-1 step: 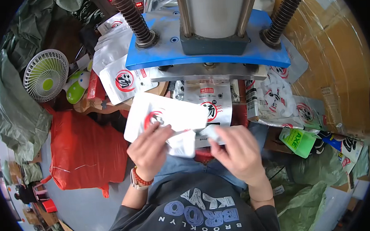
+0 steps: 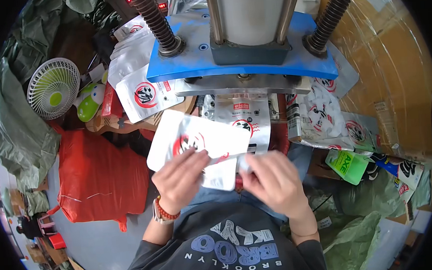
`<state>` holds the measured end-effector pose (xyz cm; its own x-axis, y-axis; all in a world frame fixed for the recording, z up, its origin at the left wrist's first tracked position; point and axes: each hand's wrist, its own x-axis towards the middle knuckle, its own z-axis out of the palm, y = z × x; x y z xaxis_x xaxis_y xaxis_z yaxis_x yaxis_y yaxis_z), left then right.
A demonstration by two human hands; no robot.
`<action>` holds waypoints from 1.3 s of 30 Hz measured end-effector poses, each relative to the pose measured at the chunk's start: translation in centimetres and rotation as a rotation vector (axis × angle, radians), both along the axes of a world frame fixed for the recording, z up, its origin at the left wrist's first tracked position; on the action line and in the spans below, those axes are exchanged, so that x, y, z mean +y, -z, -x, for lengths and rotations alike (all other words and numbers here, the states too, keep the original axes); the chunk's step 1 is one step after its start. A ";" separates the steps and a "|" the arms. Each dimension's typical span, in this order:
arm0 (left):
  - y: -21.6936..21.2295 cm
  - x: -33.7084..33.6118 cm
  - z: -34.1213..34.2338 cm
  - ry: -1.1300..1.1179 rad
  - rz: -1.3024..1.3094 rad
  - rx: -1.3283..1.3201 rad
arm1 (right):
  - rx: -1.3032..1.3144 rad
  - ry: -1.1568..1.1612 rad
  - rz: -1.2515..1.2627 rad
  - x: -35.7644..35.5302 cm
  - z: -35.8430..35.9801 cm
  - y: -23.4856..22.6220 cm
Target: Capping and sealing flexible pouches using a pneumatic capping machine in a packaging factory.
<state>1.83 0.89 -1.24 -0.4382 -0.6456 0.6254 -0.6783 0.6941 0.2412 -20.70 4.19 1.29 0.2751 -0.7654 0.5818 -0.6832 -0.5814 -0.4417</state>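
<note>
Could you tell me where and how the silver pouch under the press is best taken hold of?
Probably best by the near end of the silver pouch, coming from the wearer's side with a flat pinch, thumb on top. The far end goes under the steel plate, but the near end looks flat and reaches out toward the right hand.
</note>
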 end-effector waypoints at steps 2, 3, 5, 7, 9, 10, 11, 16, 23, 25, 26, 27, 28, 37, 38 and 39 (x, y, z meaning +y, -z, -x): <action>-1.3 0.4 -0.2 0.170 -0.064 0.026 | -0.129 -0.043 -0.030 1.8 0.2 -1.5; -1.5 0.6 -0.3 0.260 -0.102 0.103 | -0.207 -0.083 -0.068 2.5 0.6 -1.9; -2.3 0.9 -0.1 0.351 -0.174 0.098 | -0.221 -0.078 -0.134 2.6 1.1 -2.2; -0.9 0.1 0.7 0.372 -0.411 0.144 | -0.256 -0.023 -0.246 1.8 1.4 -1.8; 3.5 -1.1 2.3 0.374 -0.704 0.324 | -0.295 0.105 -0.337 0.4 1.7 0.5; 4.7 -1.4 3.0 0.267 -0.924 0.370 | -0.250 0.136 -0.275 -0.1 2.2 1.2; 5.4 -1.6 3.6 0.150 -1.139 0.416 | -0.288 0.195 -0.249 0.2 2.4 0.9; 4.9 -5.9 6.3 0.104 -1.458 1.076 | -0.413 0.583 -0.104 1.0 6.2 -0.8; 6.0 -7.9 5.7 0.121 -1.442 1.112 | 0.227 0.648 -0.345 -1.6 9.9 7.9; 6.5 -9.4 3.2 -0.045 -1.089 0.704 | 0.133 0.498 -0.361 -0.4 9.5 6.7; 5.9 -10.0 1.8 -0.257 -0.675 0.427 | 0.117 0.479 -0.295 -0.1 9.5 6.7; 5.2 -10.7 0.2 -0.442 -0.254 0.145 | 0.113 0.477 -0.299 0.0 9.7 6.6; 6.0 -11.0 -1.8 -0.514 -0.255 -0.068 | -0.141 0.456 -0.443 0.4 10.0 6.2; 6.7 -5.4 -6.8 -0.292 -0.388 0.352 | -0.737 0.021 0.128 2.5 5.3 1.0; 5.3 -4.2 -5.7 -0.250 -0.332 0.349 | -0.681 0.018 0.115 3.0 4.1 0.1; 3.9 -2.9 -4.4 -0.206 -0.277 0.343 | -0.626 0.017 0.102 3.5 2.9 -0.4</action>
<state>6.19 -1.99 -5.15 -0.0820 -0.8598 0.5040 -0.6437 0.4318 0.6318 -23.61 7.69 1.67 -0.1526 -0.6986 0.6990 -0.3231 -0.6332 -0.7034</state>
